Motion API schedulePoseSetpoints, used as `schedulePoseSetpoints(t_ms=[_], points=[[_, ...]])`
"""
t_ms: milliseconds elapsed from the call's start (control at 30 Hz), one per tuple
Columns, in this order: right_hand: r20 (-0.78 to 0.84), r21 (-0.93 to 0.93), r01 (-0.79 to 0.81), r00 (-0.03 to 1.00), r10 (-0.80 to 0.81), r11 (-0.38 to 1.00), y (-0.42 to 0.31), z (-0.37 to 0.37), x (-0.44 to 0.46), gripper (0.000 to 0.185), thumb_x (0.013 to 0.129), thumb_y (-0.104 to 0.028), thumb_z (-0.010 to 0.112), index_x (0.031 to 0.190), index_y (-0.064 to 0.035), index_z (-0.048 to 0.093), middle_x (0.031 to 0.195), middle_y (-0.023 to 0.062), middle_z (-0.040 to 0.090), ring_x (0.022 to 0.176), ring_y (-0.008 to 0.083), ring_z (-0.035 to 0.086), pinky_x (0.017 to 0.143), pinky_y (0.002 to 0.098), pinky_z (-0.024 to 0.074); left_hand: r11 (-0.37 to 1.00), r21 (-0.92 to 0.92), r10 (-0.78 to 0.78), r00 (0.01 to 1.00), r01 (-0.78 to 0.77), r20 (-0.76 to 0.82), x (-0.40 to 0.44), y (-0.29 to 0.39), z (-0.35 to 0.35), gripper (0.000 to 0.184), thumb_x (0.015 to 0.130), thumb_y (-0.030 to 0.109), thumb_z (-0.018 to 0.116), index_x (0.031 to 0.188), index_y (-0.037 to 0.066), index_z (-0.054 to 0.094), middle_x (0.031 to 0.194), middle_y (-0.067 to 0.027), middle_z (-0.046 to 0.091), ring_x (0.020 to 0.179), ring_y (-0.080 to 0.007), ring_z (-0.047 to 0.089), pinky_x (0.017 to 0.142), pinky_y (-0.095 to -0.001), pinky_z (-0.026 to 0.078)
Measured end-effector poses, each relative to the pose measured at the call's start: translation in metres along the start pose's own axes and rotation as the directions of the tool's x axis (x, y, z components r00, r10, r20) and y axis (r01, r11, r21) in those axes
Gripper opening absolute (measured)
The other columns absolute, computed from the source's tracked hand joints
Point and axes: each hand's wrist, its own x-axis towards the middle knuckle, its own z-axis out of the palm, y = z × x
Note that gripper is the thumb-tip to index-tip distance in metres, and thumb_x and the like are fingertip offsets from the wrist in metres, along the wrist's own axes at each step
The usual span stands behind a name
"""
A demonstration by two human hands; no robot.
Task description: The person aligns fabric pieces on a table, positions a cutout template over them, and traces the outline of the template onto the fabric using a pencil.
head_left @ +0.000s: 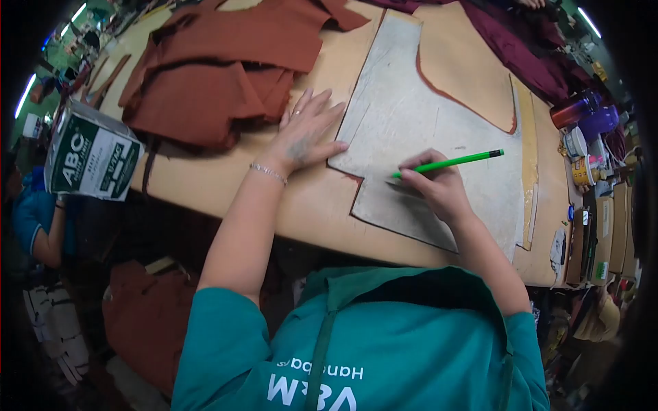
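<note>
A grey pattern piece with dark, worn edges lies flat on the table, over reddish-brown fabric that peeks out along its curved and notched edges. My left hand, wearing a bracelet, rests with spread fingers at the pattern's left edge. Its thumb touches that edge. In my right hand is a green pencil, held between thumb and fingers over the lower middle of the pattern. The pencil's dark end points right, and its other end is at the fingertips, low over the grey surface.
Stacked reddish-brown fabric lies left of my left hand. A labelled ABC bag sits at the table's left edge. Maroon fabric is at the far right, with a purple container and tubs nearby. Another person's arm shows at left.
</note>
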Motion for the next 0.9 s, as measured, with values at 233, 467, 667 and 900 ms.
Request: schedulePoseSetpoints(t_ms=[233, 467, 667, 900], points=[[-0.009, -0.003, 0.093, 0.996, -0.093, 0.996, 0.006, 0.063, 0.023, 0.012, 0.077, -0.009, 0.064, 0.080, 0.0003, 0.056, 0.074, 0.0044, 0.059, 0.069, 0.0078, 0.055, 0.063, 0.0208, 0.0450, 0.998, 0.057, -0.032, 0.996, 0.027, 0.080, 0.007, -0.004, -0.004, 0.076, 0.063, 0.050, 0.066, 0.129, 0.024, 0.039, 0.140, -0.0111, 0.022, 0.132, -0.0308, 0.007, 0.102, -0.0551, 0.009], [0.012, -0.008, 0.215, 0.977, -0.215, 0.977, 0.012, 0.083, 0.032, 0.008, 0.077, -0.004, 0.063, 0.081, 0.0002, 0.056, 0.077, 0.0036, 0.059, 0.070, 0.0078, 0.054, 0.064, 0.0206, 0.0434, 0.998, 0.068, -0.006, 0.997, 0.001, 0.079, 0.006, -0.007, -0.004, 0.081, 0.059, 0.052, 0.068, 0.130, 0.026, 0.037, 0.141, -0.0114, 0.020, 0.132, -0.0322, 0.009, 0.102, -0.0551, 0.010], [0.015, -0.022, 0.240, 0.971, -0.240, 0.971, 0.012, 0.060, 0.016, 0.005, 0.078, 0.001, 0.060, 0.082, 0.0007, 0.055, 0.079, 0.0049, 0.057, 0.072, 0.0092, 0.054, 0.064, 0.0209, 0.0436, 0.999, 0.049, 0.019, 0.999, -0.022, 0.050, 0.005, -0.011, 0.000, 0.081, 0.058, 0.050, 0.069, 0.130, 0.026, 0.037, 0.141, -0.0112, 0.020, 0.132, -0.0323, 0.009, 0.102, -0.0544, 0.010], [0.052, -0.062, 0.321, 0.947, -0.318, 0.945, 0.016, 0.074, 0.028, 0.007, 0.076, 0.000, 0.062, 0.080, 0.0014, 0.056, 0.078, 0.0068, 0.057, 0.072, 0.0125, 0.054, 0.064, 0.0233, 0.0442, 0.997, 0.071, 0.016, 0.998, -0.021, 0.066, 0.005, -0.008, -0.001, 0.081, 0.059, 0.048, 0.069, 0.130, 0.026, 0.038, 0.140, -0.0099, 0.021, 0.132, -0.0314, 0.009, 0.102, -0.0544, 0.009]])
